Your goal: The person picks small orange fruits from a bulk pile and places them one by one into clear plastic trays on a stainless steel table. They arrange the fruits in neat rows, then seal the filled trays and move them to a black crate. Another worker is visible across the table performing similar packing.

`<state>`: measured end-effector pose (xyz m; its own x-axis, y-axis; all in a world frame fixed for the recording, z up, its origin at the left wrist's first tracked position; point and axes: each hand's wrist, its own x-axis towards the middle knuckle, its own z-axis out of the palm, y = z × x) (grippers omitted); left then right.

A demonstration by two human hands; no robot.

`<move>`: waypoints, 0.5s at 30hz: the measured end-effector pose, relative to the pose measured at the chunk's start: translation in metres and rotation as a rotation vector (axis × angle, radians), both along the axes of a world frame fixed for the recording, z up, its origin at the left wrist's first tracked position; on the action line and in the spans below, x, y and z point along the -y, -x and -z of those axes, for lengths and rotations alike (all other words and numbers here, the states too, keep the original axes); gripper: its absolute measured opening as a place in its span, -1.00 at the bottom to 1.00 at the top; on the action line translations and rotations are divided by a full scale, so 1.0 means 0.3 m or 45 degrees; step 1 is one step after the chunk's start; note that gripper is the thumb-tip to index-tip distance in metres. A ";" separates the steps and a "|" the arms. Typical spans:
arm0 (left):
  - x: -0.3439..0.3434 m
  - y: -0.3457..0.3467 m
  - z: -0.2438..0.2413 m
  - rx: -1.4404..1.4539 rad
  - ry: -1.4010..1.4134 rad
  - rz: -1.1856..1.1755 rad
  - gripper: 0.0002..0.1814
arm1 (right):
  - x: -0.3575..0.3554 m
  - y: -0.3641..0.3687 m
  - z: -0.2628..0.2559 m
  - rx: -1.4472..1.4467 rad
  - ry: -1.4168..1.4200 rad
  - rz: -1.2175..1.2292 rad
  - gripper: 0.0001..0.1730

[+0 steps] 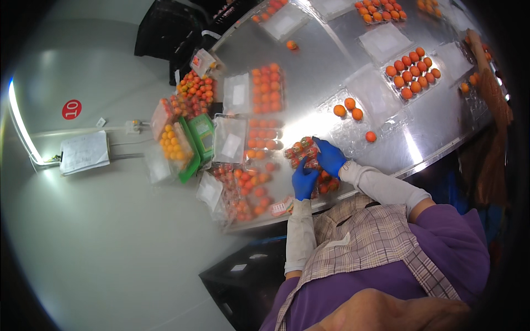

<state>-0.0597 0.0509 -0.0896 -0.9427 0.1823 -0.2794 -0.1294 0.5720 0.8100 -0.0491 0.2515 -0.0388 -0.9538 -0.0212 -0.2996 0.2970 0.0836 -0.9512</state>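
Observation:
In blue gloves, both hands are at a clear plastic pack of small red tomatoes [299, 149] over the near part of a metal table. My left hand [305, 183] grips its near side, with the thumb reaching up over the fruit. At the pack's right edge is my right hand [330, 157], its fingers curled along the side and partly hidden. More red tomatoes [328, 185] show below the right hand, near the table's edge. Beyond that hand, an open clear tray [345, 131] has 3 orange tomatoes [350, 108] at its far end.
The metal table [314, 78] bears a full tray of tomatoes [413, 73] at right. Filled packs [265, 89] and loose tomatoes [250, 182] line the left side, beside a green container [201, 134]. One tomato [370, 136] lies near the open tray. A black crate [252, 273] stands below.

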 end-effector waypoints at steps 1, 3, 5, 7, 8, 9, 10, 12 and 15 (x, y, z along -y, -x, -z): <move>-0.009 0.010 -0.011 0.031 0.034 0.018 -0.21 | -0.005 0.008 0.012 0.059 0.141 0.052 -0.34; -0.010 0.019 -0.030 0.083 0.040 0.027 -0.23 | -0.011 0.038 0.069 0.129 0.185 0.107 -0.43; 0.004 0.025 -0.035 0.124 -0.014 0.017 -0.24 | -0.007 0.094 0.168 0.079 -0.121 0.099 -0.59; -0.008 0.029 -0.067 0.136 -0.065 0.048 -0.25 | -0.019 0.136 0.228 -0.030 -0.467 0.049 -0.69; -0.003 0.025 -0.070 0.149 -0.101 0.042 -0.25 | -0.016 0.150 0.246 -0.058 -0.493 0.042 -0.70; -0.003 0.026 -0.072 0.158 -0.142 0.033 -0.26 | -0.019 0.165 0.254 -0.091 -0.524 0.032 -0.70; -0.004 0.028 -0.074 0.159 -0.133 0.038 -0.26 | -0.024 0.175 0.264 -0.117 -0.556 0.012 -0.72; -0.004 0.033 -0.076 0.159 -0.118 0.041 -0.27 | -0.034 0.193 0.280 -0.173 -0.620 -0.035 -0.76; 0.007 0.040 -0.073 0.232 -0.243 -0.013 -0.28 | -0.080 0.210 0.304 -0.289 -0.472 -0.087 -0.83</move>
<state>-0.0718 0.0488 -0.0677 -0.8819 0.2390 -0.4064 -0.2881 0.4090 0.8659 -0.1120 0.2756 -0.1299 -0.9965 -0.0169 -0.0822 0.0662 0.4439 -0.8936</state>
